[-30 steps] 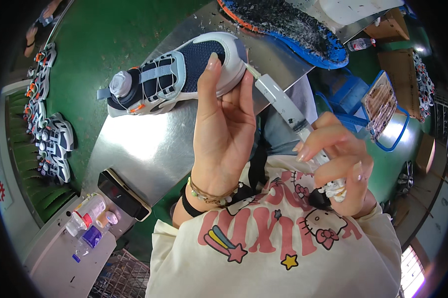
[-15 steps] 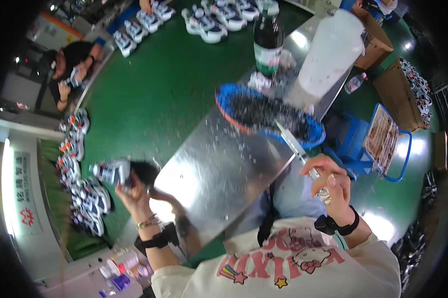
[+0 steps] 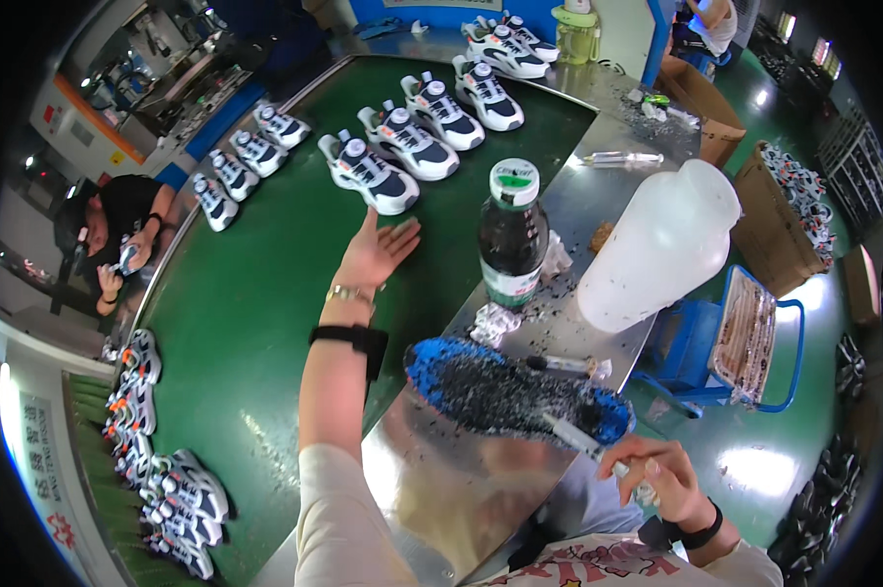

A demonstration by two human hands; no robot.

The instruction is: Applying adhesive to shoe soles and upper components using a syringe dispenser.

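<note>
My left hand (image 3: pixel 378 256) reaches far across the green conveyor belt (image 3: pixel 265 362), empty, with fingers apart. It is just below the nearest white and navy sneaker (image 3: pixel 371 178) of a row at the far side; whether thumb and shoe touch I cannot tell. My right hand (image 3: pixel 656 476) is closed around a syringe (image 3: pixel 573 434) at the near right. The syringe's tip points left, over a blue shoe insole-shaped pad (image 3: pixel 500 391) covered with black crumbs. A second syringe-like tube (image 3: pixel 568 366) lies along the pad's far edge.
A dark bottle (image 3: pixel 513 240) and a large white plastic jug (image 3: pixel 656 249) stand on the metal ledge. Another syringe (image 3: pixel 622 158) lies beyond. Smaller sneakers (image 3: pixel 233 174) and more shoes (image 3: pixel 182 504) line the belt's left side. A co-worker (image 3: pixel 118 235) sits at left; a blue cart (image 3: pixel 725 342) stands right.
My left hand, which held a sneaker at the left, is now empty and stretched forward to the row of shoes. The view has shifted forward. My right hand keeps the syringe over the pad.
</note>
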